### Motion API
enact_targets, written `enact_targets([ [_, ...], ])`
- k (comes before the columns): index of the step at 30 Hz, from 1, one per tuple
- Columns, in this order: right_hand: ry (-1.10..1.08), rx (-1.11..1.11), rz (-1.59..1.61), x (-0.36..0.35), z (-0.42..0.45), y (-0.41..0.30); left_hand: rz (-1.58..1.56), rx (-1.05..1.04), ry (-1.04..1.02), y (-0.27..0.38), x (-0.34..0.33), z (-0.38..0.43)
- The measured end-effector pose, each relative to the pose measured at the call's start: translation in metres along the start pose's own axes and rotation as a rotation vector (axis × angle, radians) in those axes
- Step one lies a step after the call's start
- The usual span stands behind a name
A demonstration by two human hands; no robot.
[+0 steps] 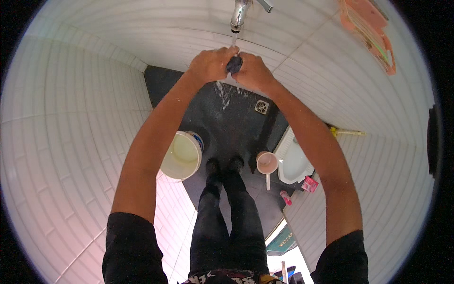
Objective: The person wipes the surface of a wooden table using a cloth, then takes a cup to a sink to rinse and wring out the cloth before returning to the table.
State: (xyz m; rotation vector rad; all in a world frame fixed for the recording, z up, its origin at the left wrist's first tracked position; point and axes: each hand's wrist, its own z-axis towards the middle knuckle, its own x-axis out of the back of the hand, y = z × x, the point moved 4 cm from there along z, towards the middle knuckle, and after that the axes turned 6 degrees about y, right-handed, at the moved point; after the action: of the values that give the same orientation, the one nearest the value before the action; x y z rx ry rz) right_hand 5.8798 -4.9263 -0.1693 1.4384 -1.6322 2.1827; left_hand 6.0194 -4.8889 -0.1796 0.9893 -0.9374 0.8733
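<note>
Water runs from a chrome tap point(238, 17) at the top of the view onto a small dark wad, seemingly wet cloth point(234, 65). My left hand point(212, 64) is closed on the wad from the left, and my right hand point(252, 71) grips it from the right. The two hands are nearly touching just under the spout. Drops and splashes fall below them towards the dark floor. The fingers' far sides are hidden, and what the wad is exactly cannot be told.
A white bucket point(182, 156) stands on the floor at left. A pink dipper point(267, 163) lies beside the white squat toilet point(294, 159) at right. A floor drain point(261, 107) is below the tap. A pink wall holder point(376, 35) hangs at upper right; pink packages point(310, 184) lie by the wall.
</note>
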Motion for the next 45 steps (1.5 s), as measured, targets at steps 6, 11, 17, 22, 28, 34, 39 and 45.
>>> enact_targets([
  [6, 0.107, -0.149, 0.117, -0.026, -0.014, 0.029, -0.054, -0.039, -0.204, 0.012, -0.016, -0.01],
  [11, 0.296, 0.32, -0.339, -0.014, -0.037, 0.014, -0.409, 0.662, 0.061, -0.041, -0.023, -0.025],
  [17, 0.368, 0.815, -0.396, -0.005, -0.026, -0.019, -1.471, 0.858, -0.452, -0.009, -0.013, -0.03],
  [22, 0.208, 0.782, -0.504, 0.007, -0.002, -0.023, -1.486, 0.772, -0.727, -0.001, 0.006, -0.025],
  [28, 0.134, 0.564, -0.667, 0.025, 0.032, -0.027, -0.501, 0.446, -0.427, 0.004, 0.035, 0.01],
  [34, 0.001, 0.184, -0.244, 0.017, 0.019, -0.035, 0.043, 0.144, 0.021, -0.016, 0.04, 0.003],
  [39, -0.065, -0.417, 0.779, -0.003, -0.006, -0.027, -0.102, 0.116, 0.464, -0.007, 0.04, 0.0],
  [45, -0.176, -0.772, 1.335, -0.005, -0.015, -0.016, -0.173, 0.093, 0.453, 0.014, 0.016, -0.002],
])
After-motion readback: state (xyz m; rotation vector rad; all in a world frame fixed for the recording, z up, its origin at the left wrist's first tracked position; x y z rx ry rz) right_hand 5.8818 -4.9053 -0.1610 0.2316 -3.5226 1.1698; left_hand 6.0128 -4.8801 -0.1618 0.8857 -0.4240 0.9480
